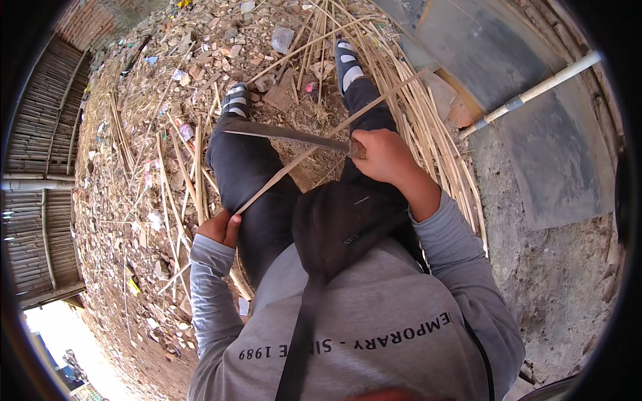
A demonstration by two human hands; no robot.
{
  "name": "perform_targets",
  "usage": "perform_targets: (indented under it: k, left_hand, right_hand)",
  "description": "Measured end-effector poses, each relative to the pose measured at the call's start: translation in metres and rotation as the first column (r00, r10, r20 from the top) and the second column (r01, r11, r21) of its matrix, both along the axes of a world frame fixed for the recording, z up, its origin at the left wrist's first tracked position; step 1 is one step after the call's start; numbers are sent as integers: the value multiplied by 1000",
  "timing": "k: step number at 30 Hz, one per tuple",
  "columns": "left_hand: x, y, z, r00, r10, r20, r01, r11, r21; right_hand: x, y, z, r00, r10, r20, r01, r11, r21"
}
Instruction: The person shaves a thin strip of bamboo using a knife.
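My right hand (386, 156) is closed round the short handle of a machete (284, 135), whose long dark blade points left above my thighs. A pale, flat bamboo strip (267, 185) runs slantwise from my left hand up to the far right, over my right leg. My left hand (219, 228) grips the near end of this strip beside my left thigh. The blade crosses the strip near the handle; I cannot tell whether the edge touches it.
A pile of long split bamboo strips (428, 127) lies to the right of my right leg. More strips (198, 167) lie on the rubble-strewn ground at left. Dark sheets (555, 154) and a pale pole (528, 97) are at the right. A bamboo-slat wall (40, 120) stands far left.
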State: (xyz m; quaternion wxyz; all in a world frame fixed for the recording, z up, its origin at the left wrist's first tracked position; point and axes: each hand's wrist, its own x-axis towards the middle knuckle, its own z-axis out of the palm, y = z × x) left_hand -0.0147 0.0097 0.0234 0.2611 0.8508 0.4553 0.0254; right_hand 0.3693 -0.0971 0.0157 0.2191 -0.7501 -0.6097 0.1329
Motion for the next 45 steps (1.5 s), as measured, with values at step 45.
perform_targets:
  k: [45]
  left_hand:
    - [7,-4,6,999,-13,39,11,998,58]
  right_hand:
    - [46,11,-29,967,-202,-156,211,976,44]
